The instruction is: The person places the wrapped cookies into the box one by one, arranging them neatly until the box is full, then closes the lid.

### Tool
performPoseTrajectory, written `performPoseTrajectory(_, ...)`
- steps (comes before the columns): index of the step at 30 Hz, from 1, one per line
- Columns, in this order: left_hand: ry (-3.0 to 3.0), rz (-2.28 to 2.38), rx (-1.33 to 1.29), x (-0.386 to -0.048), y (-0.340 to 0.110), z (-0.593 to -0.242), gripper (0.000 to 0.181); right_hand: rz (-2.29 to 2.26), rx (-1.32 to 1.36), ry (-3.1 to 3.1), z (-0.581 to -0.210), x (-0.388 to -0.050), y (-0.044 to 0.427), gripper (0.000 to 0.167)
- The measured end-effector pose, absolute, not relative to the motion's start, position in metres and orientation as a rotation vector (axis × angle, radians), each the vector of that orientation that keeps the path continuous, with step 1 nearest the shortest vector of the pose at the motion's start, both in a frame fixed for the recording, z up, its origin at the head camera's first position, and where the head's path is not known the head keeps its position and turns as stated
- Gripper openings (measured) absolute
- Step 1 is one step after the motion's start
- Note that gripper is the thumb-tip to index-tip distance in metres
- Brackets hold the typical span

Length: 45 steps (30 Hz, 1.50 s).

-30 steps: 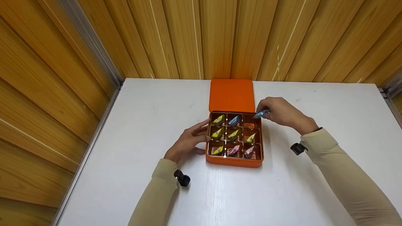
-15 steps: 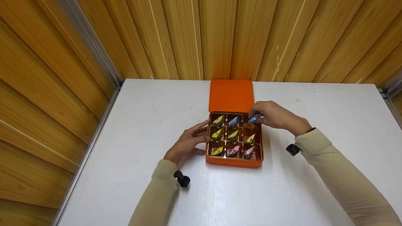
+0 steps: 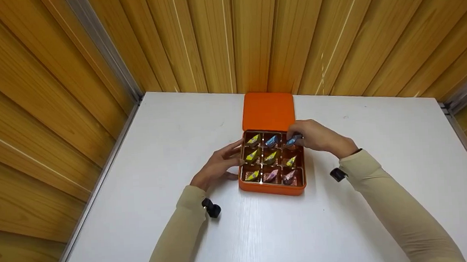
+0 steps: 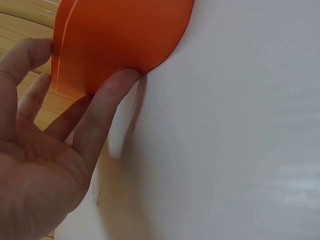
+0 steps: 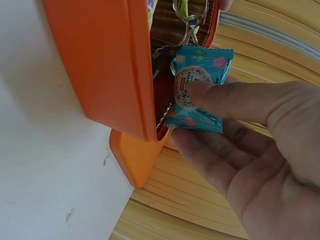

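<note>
An orange tin box [image 3: 272, 188] stands on the white table, split inside into several compartments. My right hand [image 3: 319, 137] pinches a blue wrapped candy [image 5: 202, 59] between thumb and fingers, in the far right compartment. Printed lettering on the blue wrapper shows in the right wrist view. My left hand [image 3: 218, 165] rests against the box's left side; its thumb [image 4: 112, 90] touches the lower edge of the wall in the left wrist view. Yellow [image 3: 252, 155], pink [image 3: 272, 175] and blue [image 3: 272, 141] wrapped candies lie singly in the other compartments.
Behind the box lies its orange lid [image 3: 268, 110], reaching close to the table's back edge. Yellow wood-look panels [image 3: 211, 39] rise behind the table [image 3: 264, 234] and on the left.
My right hand has moved left and slightly toward me, lowering the blue candy into the far right compartment. The left hand and the box stay put.
</note>
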<state>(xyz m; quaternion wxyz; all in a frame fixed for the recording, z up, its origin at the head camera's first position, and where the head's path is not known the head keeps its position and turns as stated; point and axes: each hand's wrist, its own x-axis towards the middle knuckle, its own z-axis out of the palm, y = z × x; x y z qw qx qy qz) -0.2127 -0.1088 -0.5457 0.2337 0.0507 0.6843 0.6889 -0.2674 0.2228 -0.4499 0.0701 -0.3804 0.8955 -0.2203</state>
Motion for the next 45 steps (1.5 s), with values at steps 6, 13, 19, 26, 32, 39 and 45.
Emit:
performPoseTrajectory(6, 1.87, 1.901, 0.14, -0.212, -0.108, -0.545, 0.073, -0.648, -1.146, 2.698, -0.452, -0.268, 0.221, 0.019)
performPoseTrajectory(13, 1.87, 1.901, 0.132, -0.213, -0.108, -0.545, 0.073, -0.65, -1.129, 2.692, -0.454, -0.269, 0.221, 0.02)
performPoseTrajectory(19, 1.884, 1.886, 0.155, -0.213, -0.108, -0.544, 0.072, -0.675, -1.078, 2.681, -0.455, -0.269, 0.221, 0.018)
performPoseTrajectory(26, 1.879, 1.869, 0.164, -0.213, -0.108, -0.545, 0.072, -0.69, -1.091, 2.676, -0.457, -0.268, 0.221, 0.019)
performPoseTrajectory(32, 1.887, 1.872, 0.159, -0.214, -0.108, -0.545, 0.072, -0.681, -1.08, 2.683, -0.457, -0.269, 0.222, 0.019)
performPoseTrajectory(39, 1.88, 1.875, 0.137, -0.213, -0.107, -0.545, 0.072, -0.705, -1.041, 2.693, -0.459, -0.267, 0.227, 0.018)
performPoseTrajectory(45, 1.865, 1.893, 0.122, -0.211, -0.104, -0.543, 0.071, -0.736, -1.001, 2.706, -0.455, -0.266, 0.232, 0.02)
